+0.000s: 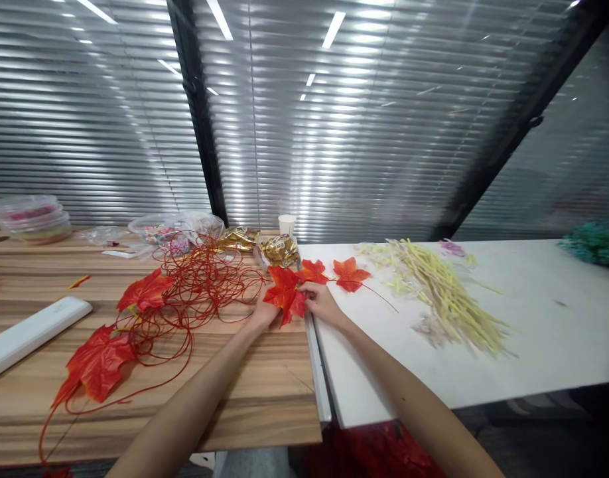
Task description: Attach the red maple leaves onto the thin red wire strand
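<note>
Lightly, I have the red leaf (283, 292) between both hands, above the seam where the wooden table (265, 398) meets the white table (548, 338); my right hand (323, 304) has thumb and fingers pinched at its right side, near the yellowish middle, while my left hand (265, 311) sits at its left edge, the fingertips hidden behind the blade, so I cannot tell how firmly they close; judging by the sheen and creases, it should be nearly weightless, thin and soft, perhaps a little slick, with lobes that bend readily and could crease or tear under a hard tug; the best hold is likely at the base, by the stem, with the other hand merely steadying the blade; just beyond it lie two more leaves, one close behind (313, 271) and one farther right (351, 275), with a thin red strand trailing away from that side; on my left spreads the tangle of red cord (205, 282), which looks light and pliant but apt to snag, so I would take it by a loose loop rather than pull through the heap.
</note>
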`<state>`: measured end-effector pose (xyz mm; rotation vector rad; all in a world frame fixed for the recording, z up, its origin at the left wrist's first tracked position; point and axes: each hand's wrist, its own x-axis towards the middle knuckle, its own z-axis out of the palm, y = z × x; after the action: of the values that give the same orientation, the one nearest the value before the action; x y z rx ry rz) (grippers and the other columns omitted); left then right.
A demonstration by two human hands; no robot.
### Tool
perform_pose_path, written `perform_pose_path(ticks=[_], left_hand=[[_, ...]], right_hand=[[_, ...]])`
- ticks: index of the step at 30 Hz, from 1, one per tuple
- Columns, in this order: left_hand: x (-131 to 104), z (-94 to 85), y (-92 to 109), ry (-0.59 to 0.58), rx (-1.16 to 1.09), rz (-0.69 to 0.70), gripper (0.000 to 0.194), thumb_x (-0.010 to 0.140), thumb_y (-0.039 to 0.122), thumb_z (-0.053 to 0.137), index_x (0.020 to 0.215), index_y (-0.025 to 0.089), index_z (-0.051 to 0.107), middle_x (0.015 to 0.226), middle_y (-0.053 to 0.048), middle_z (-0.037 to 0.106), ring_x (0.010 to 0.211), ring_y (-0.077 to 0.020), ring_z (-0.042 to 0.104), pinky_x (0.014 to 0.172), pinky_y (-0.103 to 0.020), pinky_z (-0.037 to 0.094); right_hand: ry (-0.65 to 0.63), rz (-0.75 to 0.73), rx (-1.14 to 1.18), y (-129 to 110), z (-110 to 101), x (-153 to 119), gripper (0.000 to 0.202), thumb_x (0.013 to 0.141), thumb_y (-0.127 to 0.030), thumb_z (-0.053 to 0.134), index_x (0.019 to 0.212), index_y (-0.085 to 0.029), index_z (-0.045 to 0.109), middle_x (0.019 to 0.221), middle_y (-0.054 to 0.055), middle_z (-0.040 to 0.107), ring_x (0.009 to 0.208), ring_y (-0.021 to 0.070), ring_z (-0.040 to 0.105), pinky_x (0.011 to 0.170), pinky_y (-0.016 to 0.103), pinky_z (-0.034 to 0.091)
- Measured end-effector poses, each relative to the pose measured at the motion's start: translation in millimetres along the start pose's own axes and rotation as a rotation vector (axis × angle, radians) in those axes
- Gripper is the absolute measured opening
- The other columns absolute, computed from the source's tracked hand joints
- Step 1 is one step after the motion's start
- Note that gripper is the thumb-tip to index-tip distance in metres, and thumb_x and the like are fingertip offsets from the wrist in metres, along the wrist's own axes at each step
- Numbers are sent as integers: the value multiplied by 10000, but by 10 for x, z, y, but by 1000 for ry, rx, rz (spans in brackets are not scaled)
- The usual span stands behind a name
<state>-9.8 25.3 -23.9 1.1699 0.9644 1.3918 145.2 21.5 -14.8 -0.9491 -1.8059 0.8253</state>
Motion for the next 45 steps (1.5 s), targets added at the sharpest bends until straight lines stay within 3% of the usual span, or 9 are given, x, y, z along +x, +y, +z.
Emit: perform_pose_path(ticks=[10, 27, 36, 40, 45], left_hand=[[-53, 77, 210, -15, 84, -36, 40, 546, 102, 568, 569, 125, 591, 567, -1, 601, 557, -98, 481, 562, -212, 412], [-39, 85, 225, -15, 156, 5, 62, 560, 115, 565, 599, 119, 613, 662, -35, 654, 631, -115, 541, 616, -213, 426], [-23, 61, 212, -127, 131, 106, 61, 563, 141, 557, 506, 146, 537, 570, 6, 608, 551, -94, 499, 630, -221, 422], [-41, 57, 211, -118, 120, 101, 83, 544, 149, 562, 483, 156, 506, 509, 25, 565, 575, -107, 510, 639, -225, 418], [-45, 51, 238, -139, 170, 103, 78, 533, 177, 592, 598, 135, 599, 642, -18, 626, 650, -132, 543, 641, -229, 420]], right_hand=[[1, 2, -17, 5, 2, -6, 232, 634, -78, 457, 767, -151, 632, 719, 29, 605, 633, 127, 534, 595, 238, 432], [-6, -2, -21, 17, 1, -15, 328, 604, -39, 432, 814, -159, 654, 760, 32, 627, 657, 134, 546, 605, 241, 440], [-3, -12, -19, 37, 14, -16, 288, 629, -56, 451, 805, -157, 654, 756, 29, 629, 635, 125, 541, 614, 246, 444], [1, -9, -24, 41, 14, -17, 288, 630, -57, 451, 804, -165, 655, 767, 30, 633, 642, 130, 547, 611, 253, 446], [-2, -3, -24, -7, 11, -15, 262, 630, -69, 465, 793, -161, 648, 751, 29, 629, 630, 129, 538, 600, 250, 446]])
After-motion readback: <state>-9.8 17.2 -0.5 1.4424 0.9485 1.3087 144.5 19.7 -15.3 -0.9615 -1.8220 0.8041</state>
